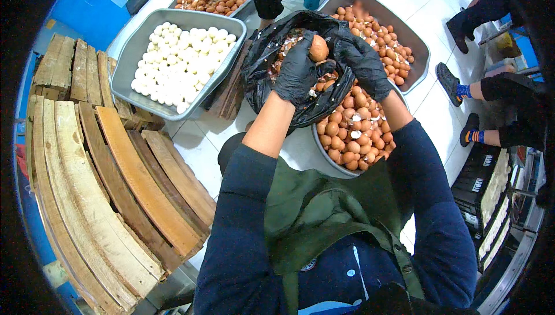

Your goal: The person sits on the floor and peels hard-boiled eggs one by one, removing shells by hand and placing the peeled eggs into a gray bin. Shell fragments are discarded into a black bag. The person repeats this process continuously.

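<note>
Work the brown egg (318, 48) directly over the mouth of the black bag (257, 78), so that loose shell drops among the shell fragments (325, 83) lying inside it. In this step, which appears to be shelling, support the egg lightly from below and lift the shell in broad pieces; excess pressure could split the white. Keep the bag's rim folded outward to leave room for both hands.

Hand state: the left hand (295, 72), black-gloved, is closed around the egg, pinching it between thumb and fingers above the bag's opening. The right hand (364, 63), also gloved, is at the right side of the bag with fingers bent toward the egg. Whether it touches the egg, or is open or closed, cannot be determined against the black plastic.

Location of stock: white eggs (179, 63) fill a grey tub (147, 105) left of the bag; brown eggs (355, 133) are heaped just beside it, at its lower right.
</note>
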Tool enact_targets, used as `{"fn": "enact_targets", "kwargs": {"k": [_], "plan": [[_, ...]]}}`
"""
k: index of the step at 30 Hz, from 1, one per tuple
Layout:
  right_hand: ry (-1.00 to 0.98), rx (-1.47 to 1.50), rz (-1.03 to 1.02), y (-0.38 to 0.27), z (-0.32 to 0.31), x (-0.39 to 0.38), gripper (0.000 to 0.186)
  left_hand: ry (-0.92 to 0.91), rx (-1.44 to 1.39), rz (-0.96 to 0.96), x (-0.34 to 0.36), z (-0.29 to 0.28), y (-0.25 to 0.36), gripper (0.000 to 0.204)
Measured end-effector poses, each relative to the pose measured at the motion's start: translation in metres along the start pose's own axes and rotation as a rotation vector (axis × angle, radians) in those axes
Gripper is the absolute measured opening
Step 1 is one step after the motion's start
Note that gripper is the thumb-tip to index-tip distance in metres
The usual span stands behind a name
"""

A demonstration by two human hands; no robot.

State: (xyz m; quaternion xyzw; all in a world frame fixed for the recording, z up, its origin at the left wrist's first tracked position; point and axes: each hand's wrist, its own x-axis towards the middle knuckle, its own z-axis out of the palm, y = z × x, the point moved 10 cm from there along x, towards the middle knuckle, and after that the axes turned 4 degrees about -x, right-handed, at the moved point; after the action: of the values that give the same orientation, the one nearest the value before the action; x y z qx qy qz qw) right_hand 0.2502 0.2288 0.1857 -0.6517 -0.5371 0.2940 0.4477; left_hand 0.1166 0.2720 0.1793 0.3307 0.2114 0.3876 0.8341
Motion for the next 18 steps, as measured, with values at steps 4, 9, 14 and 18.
{"fn": "enact_targets", "kwargs": {"k": [4,9,14,18], "plan": [[0.078,-0.03,-0.247,-0.075,0.019,-0.004,0.033,-0.141,-0.259,-0.023,0.005,0.019,-0.005,0.036],[0.169,-0.206,-0.472,-0.101,0.023,-0.001,0.03,0.043,0.371,0.4,0.006,0.003,0.027,0.031],[0.164,-0.171,-0.375,-0.079,0.027,0.009,0.029,0.13,0.261,0.339,0.016,-0.009,0.02,0.036],[0.193,-0.253,-0.437,-0.075,0.031,0.005,0.031,0.155,0.19,0.289,0.018,-0.007,0.018,0.031]]}}
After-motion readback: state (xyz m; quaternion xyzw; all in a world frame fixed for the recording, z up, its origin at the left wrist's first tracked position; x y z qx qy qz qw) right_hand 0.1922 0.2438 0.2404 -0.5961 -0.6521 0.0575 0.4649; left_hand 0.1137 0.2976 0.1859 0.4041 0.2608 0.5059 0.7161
